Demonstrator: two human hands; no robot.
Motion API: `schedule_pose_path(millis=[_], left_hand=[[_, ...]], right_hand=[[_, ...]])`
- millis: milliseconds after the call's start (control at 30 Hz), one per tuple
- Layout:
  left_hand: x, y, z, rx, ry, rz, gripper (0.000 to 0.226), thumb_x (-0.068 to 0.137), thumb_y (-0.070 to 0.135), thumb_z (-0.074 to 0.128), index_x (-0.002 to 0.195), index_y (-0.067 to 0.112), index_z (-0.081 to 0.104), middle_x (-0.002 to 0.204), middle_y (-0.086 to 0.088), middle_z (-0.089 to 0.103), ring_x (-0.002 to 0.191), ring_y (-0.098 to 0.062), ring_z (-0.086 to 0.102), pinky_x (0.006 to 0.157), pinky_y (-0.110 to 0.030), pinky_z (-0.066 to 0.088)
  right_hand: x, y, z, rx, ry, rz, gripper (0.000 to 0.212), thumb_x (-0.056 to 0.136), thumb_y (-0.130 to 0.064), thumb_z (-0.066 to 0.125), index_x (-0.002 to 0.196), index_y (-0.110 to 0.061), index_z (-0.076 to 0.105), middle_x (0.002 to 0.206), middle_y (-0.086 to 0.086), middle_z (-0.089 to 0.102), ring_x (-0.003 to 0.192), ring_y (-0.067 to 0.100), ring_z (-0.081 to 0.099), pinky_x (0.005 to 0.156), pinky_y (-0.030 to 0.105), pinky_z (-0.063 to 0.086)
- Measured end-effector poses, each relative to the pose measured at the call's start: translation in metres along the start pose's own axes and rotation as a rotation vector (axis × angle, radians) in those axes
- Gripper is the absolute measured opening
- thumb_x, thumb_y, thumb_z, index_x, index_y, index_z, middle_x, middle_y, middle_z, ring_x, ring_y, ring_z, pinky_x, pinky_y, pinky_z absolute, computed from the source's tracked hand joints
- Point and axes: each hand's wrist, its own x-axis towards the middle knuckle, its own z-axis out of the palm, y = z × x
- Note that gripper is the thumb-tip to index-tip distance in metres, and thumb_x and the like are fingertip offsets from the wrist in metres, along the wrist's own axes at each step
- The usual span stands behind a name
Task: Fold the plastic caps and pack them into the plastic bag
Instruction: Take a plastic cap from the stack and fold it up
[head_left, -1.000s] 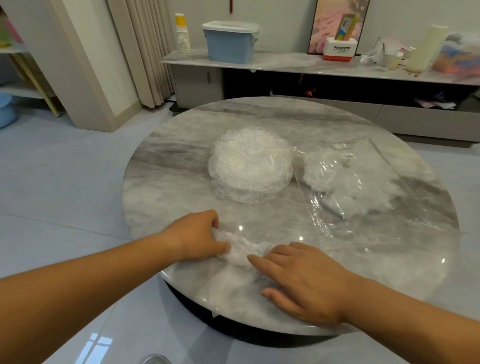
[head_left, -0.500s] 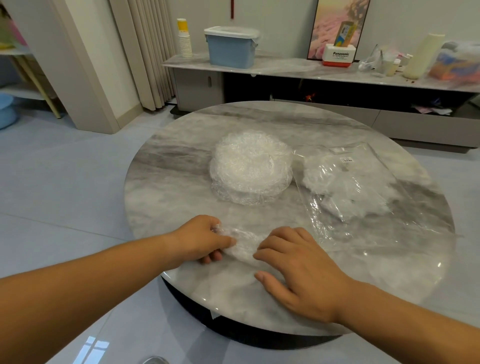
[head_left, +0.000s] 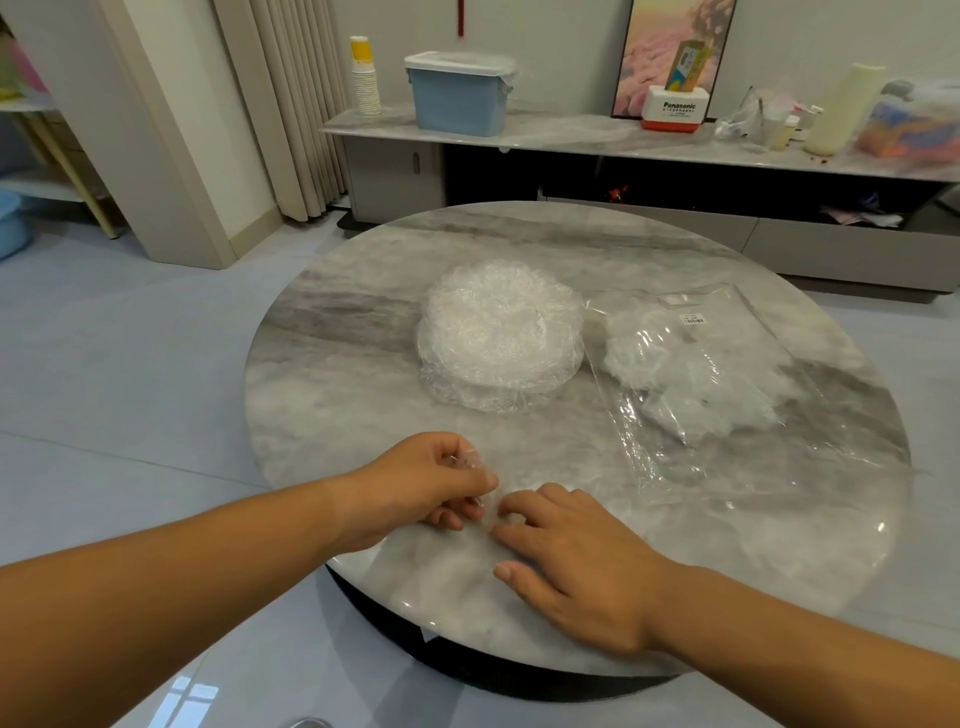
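Observation:
A thin clear plastic cap (head_left: 480, 488), bunched small, lies at the near edge of the round marble table (head_left: 337, 374). My left hand (head_left: 421, 486) pinches its left end between thumb and curled fingers. My right hand (head_left: 576, 558) presses on its right end with bent fingertips, palm down. Most of the cap is hidden between the two hands. A round stack of unfolded clear caps (head_left: 501, 338) sits in the middle of the table. To its right lies a clear plastic bag (head_left: 727, 395) with several white folded caps inside.
Behind the table runs a low cabinet (head_left: 779, 244) with a blue lidded box (head_left: 460, 96), paper cups (head_left: 365, 78), a white Panasonic box (head_left: 675, 109) and clutter. Curtains (head_left: 291, 104) and a wall corner stand at the left. Grey tiled floor surrounds the table.
The two hands have drawn together, bunching the cap from a wide strip into a small wad. The right fingers have curled from flat to bent. The stack and bag have not moved.

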Motion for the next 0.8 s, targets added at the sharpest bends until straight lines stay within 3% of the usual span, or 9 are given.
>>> schedule_pose_path(millis=[133, 233, 400, 467, 600, 700, 800], left_hand=[[-0.002, -0.001, 0.005, 0.11, -0.128, -0.027, 0.03, 0.092, 0.006, 0.068, 0.121, 0.014, 0.064, 0.088, -0.016, 0.069, 0.083, -0.023, 0.063, 0.074, -0.03, 0.054], [0.001, 0.001, 0.008, 0.168, -0.181, -0.08, 0.038, 0.094, 0.0, 0.055, 0.127, 0.018, 0.061, 0.101, -0.016, 0.072, 0.086, -0.018, 0.065, 0.073, -0.029, 0.054], [0.003, 0.009, 0.011, 0.201, -0.212, -0.154, 0.042, 0.093, -0.003, 0.051, 0.129, 0.017, 0.059, 0.106, -0.009, 0.076, 0.084, -0.017, 0.067, 0.067, -0.026, 0.052], [0.002, 0.013, 0.012, 0.207, -0.23, -0.166, 0.04, 0.094, -0.003, 0.052, 0.128, 0.018, 0.057, 0.109, -0.012, 0.076, 0.085, -0.018, 0.068, 0.066, -0.025, 0.05], [0.005, 0.017, 0.016, 0.204, -0.249, -0.191, 0.042, 0.096, -0.001, 0.053, 0.132, 0.019, 0.051, 0.108, -0.014, 0.076, 0.083, -0.018, 0.069, 0.066, -0.025, 0.05], [0.005, 0.021, 0.016, 0.188, -0.271, -0.221, 0.043, 0.097, -0.002, 0.047, 0.133, 0.021, 0.049, 0.106, -0.013, 0.076, 0.086, -0.022, 0.07, 0.07, -0.028, 0.052], [0.008, 0.024, 0.018, 0.205, -0.217, -0.195, 0.026, 0.099, 0.009, 0.052, 0.124, 0.014, 0.055, 0.1, -0.014, 0.077, 0.077, -0.02, 0.07, 0.065, -0.028, 0.052]], right_hand=[[-0.006, 0.004, -0.004, 0.044, 0.006, -0.02, 0.046, 0.101, -0.056, 0.028, 0.127, -0.032, 0.057, 0.123, -0.01, 0.044, 0.106, 0.011, 0.042, 0.098, 0.031, 0.036], [-0.019, 0.009, -0.009, 0.055, 0.047, -0.049, 0.04, 0.102, -0.05, 0.033, 0.121, -0.029, 0.061, 0.124, -0.009, 0.051, 0.11, 0.011, 0.051, 0.1, 0.032, 0.039], [-0.034, 0.007, -0.013, -0.036, 0.194, -0.121, 0.029, 0.099, -0.04, 0.046, 0.111, -0.024, 0.067, 0.114, -0.011, 0.062, 0.105, 0.015, 0.055, 0.095, 0.034, 0.04], [-0.035, 0.002, -0.013, 0.009, 0.166, -0.126, 0.031, 0.099, -0.038, 0.046, 0.12, -0.024, 0.063, 0.125, -0.012, 0.058, 0.104, 0.014, 0.052, 0.092, 0.032, 0.042], [-0.033, 0.0, -0.005, 0.069, 0.077, -0.047, 0.047, 0.099, -0.043, 0.036, 0.141, -0.024, 0.046, 0.144, -0.006, 0.044, 0.115, 0.015, 0.046, 0.103, 0.03, 0.04], [-0.032, 0.005, 0.001, 0.108, 0.059, 0.041, 0.046, 0.099, -0.047, 0.032, 0.135, -0.023, 0.048, 0.135, -0.007, 0.048, 0.112, 0.015, 0.044, 0.102, 0.033, 0.04], [-0.032, 0.008, 0.005, 0.107, 0.05, 0.064, 0.046, 0.099, -0.05, 0.03, 0.128, -0.022, 0.052, 0.128, -0.009, 0.051, 0.107, 0.014, 0.043, 0.1, 0.032, 0.04]])
